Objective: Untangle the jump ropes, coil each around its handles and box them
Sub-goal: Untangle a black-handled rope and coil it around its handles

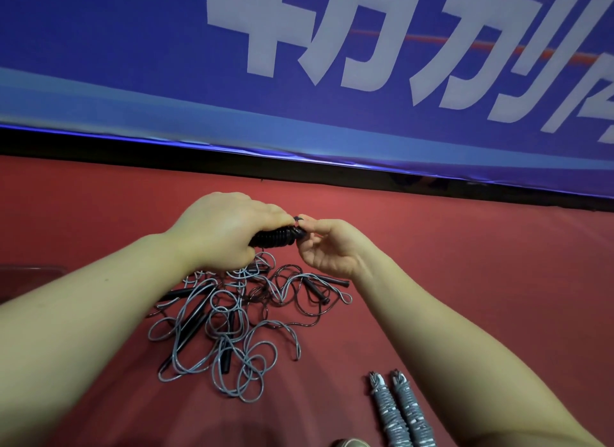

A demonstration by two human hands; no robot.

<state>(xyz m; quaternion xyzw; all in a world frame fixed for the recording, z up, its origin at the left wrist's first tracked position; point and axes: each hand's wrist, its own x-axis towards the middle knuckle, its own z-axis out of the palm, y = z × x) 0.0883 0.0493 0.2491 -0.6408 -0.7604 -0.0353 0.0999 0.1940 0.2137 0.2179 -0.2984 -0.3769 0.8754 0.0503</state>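
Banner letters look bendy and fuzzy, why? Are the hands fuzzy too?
Head view: the wide lens curves and tilts the banner, and its white letters are soft-edged; the left hand and right hand, both on the black coiled rope, look fairly sharp, as does the tangled pile.

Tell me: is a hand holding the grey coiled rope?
No, the grey coiled rope lies on the red floor; left hand and right hand hold the black rope.

Left hand (219, 234) clenched, right hand (329, 247) pinching — both raised, nearly touching.
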